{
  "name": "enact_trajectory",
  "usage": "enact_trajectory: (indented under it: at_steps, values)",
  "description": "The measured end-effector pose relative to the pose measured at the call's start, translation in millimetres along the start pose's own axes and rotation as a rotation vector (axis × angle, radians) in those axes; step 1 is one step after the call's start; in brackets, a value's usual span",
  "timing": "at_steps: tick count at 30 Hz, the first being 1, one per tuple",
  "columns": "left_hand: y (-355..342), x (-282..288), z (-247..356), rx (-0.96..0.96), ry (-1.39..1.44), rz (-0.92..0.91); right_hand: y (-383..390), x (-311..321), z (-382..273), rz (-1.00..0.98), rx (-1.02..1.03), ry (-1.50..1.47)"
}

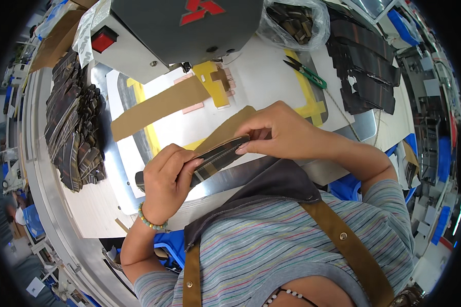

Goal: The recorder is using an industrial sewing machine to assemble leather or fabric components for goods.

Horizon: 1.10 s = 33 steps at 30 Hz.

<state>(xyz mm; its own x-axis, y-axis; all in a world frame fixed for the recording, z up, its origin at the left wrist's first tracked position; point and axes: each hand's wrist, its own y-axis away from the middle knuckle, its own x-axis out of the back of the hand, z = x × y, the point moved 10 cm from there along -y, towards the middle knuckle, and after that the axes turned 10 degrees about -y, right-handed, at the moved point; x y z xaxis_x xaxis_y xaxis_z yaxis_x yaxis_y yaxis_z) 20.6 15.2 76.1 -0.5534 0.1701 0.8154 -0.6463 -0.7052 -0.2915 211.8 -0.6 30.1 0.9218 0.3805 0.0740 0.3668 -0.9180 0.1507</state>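
Between my two hands, in front of my apron, is a dark plaid fabric strip (210,165) with a zipper-like line of teeth along it. My left hand (165,174) is closed on its left part, thumb on top. At its right end my right hand (271,130) pinches the edge between thumb and fingers. A tan strip (224,129) lies just behind the fabric, partly hidden by my right hand. Farther back, a second tan strip (159,108) reaches to a yellow template piece (213,87) beneath the machine head (153,30).
A pile of plaid fabric pieces (74,125) sits at the left, with dark fabric stacks (363,66) at the right. Green-handled thread snips (312,77) lie right of centre. A clear plastic bag (317,25) of fabric pieces stands behind them. The machine carries a red switch (104,39).
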Motion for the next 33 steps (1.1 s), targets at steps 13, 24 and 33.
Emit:
enact_trajectory:
  at_steps: [13, 24, 33]
  values:
    - [-6.9, -16.7, 3.8, -0.066, -0.002, -0.106, -14.2, -34.8, -0.8, -0.191, 0.022, 0.128]
    - [-14.1, -16.2, -83.2, -0.052, -0.545, -0.04, -48.4, 42.4, 11.1, 0.031, 0.552, 0.969]
    - [-13.1, -17.2, -96.8, -0.005, -0.471, -0.072, -49.1, 41.0, 20.1, -0.016, 0.495, 0.98]
